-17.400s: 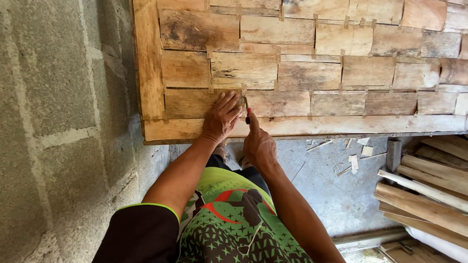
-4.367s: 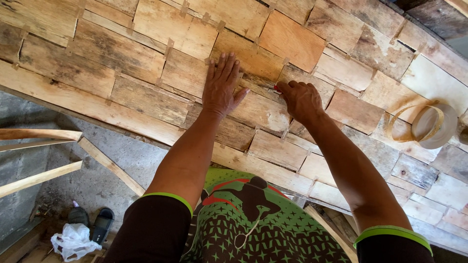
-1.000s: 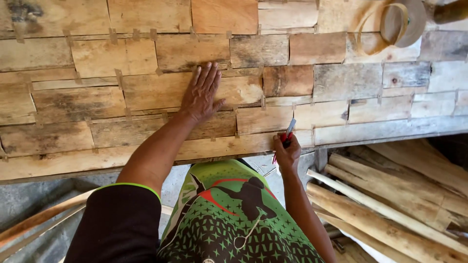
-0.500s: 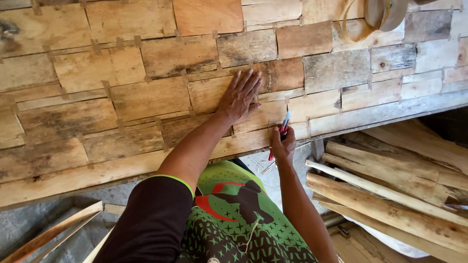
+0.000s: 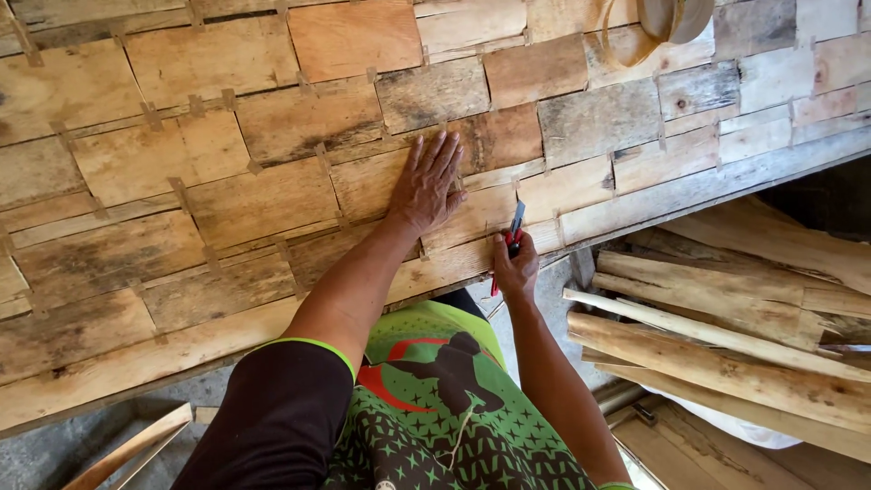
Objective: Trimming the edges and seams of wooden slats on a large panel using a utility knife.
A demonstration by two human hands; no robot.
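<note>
A wide wooden work surface (image 5: 227, 191) covered with thin veneer sheets joined by small tape strips fills the upper view. My left hand (image 5: 428, 181) lies flat, fingers spread, on a brown veneer sheet near the middle. My right hand (image 5: 514, 268) is at the table's front edge, gripping a red and blue utility knife (image 5: 513, 229) with its tip touching a seam between two sheets.
A pile of rough wooden poles and planks (image 5: 726, 318) lies on the floor at the right. A roll of tan tape (image 5: 667, 18) rests at the top right. Loose wood strips (image 5: 127, 449) lie at the lower left on grey concrete.
The view has swung slightly; my left hand stays pressed on the veneer while my right hand with the knife has risen from below the edge to the seam on the surface.
</note>
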